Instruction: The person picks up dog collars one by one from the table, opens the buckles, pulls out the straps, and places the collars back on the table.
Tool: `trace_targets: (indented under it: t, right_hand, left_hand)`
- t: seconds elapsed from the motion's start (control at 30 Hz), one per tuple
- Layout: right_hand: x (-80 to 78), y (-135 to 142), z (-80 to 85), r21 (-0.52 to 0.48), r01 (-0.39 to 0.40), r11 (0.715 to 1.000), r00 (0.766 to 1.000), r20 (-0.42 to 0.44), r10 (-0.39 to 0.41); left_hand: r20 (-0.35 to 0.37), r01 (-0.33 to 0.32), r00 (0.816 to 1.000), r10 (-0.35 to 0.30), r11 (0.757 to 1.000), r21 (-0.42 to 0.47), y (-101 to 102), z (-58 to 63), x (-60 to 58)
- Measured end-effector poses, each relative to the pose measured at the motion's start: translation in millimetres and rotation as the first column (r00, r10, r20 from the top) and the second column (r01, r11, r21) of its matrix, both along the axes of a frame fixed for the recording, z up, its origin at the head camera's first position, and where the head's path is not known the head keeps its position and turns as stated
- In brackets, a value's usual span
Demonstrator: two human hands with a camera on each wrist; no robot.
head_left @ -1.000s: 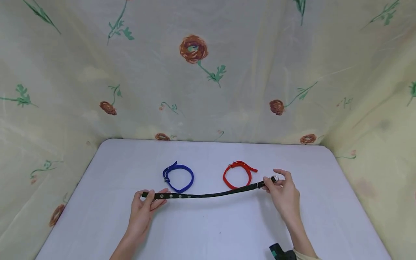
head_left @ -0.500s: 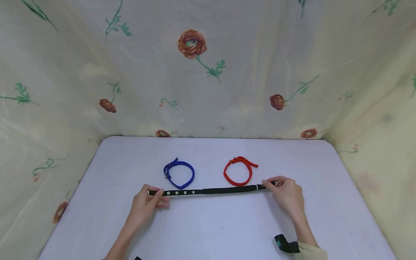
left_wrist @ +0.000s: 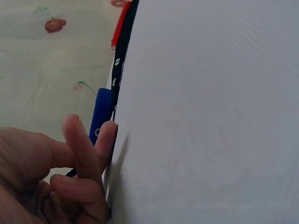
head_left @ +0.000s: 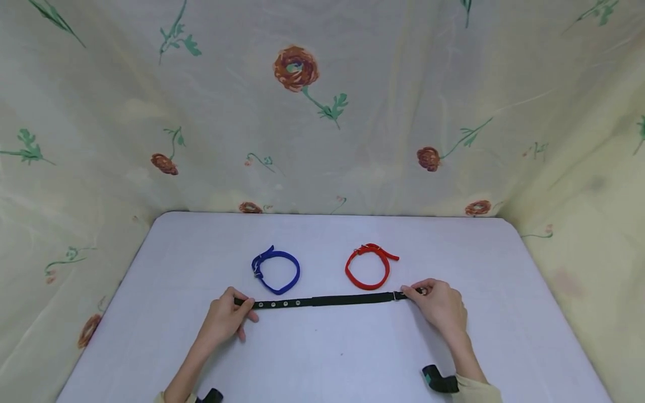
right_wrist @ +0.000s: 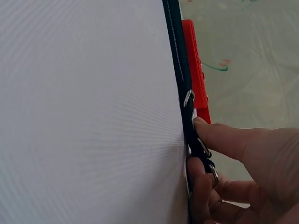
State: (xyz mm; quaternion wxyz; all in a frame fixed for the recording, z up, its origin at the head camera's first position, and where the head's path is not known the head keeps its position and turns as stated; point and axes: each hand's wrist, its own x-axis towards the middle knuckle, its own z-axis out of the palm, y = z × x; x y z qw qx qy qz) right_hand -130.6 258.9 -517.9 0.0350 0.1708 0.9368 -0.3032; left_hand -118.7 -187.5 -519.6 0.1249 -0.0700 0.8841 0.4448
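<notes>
A black pet collar is stretched out nearly straight across the table, its row of metal eyelets toward the left. My left hand pinches the eyelet end between thumb and fingers. At the other end, my right hand pinches the buckle part; the right wrist view shows its metal rings by the fingertips. Just behind the black strap lie two collars fastened into loops: a blue collar on the left and a red collar on the right.
The table has a white cover. Behind and beside it hangs a floral curtain. Black wrist cameras sit on both forearms, by the sleeves.
The black collar has gone from slanted and sagging to level and straight, lower toward the table. My right hand has come down, its raised finger now closed in. The blue and red collars stay put.
</notes>
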Motion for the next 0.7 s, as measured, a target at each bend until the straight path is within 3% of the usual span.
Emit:
trace_targets:
  t: [0.2, 0.37, 0.53, 0.7]
  right_hand:
    - [3.0, 2.3, -0.1, 0.043, -0.037, 0.998, 0.999, -0.028, 0.038]
    - [3.0, 1.8, -1.6, 0.060, -0.070, 0.996, 0.994, -0.075, 0.074]
    - [2.9, -1.0, -0.8, 0.064, -0.110, 0.992, 0.992, -0.062, 0.114]
    - [1.5, -2.2, 4.0, 0.095, -0.128, 0.987, 0.989, -0.061, 0.134]
  left_hand:
    - [0.015, 0.012, 1.000, -0.011, 0.999, -0.042, 0.4, -3.2, -1.1]
    - [-0.025, 0.030, 0.999, -0.033, 0.994, -0.101, 5.0, -4.3, -1.2]
    - [-0.062, 0.021, 0.998, -0.032, 0.985, -0.174, 6.7, -5.0, 0.0]
    - [-0.122, -0.006, 0.992, -0.034, 0.951, -0.311, 5.6, -3.7, 0.0]
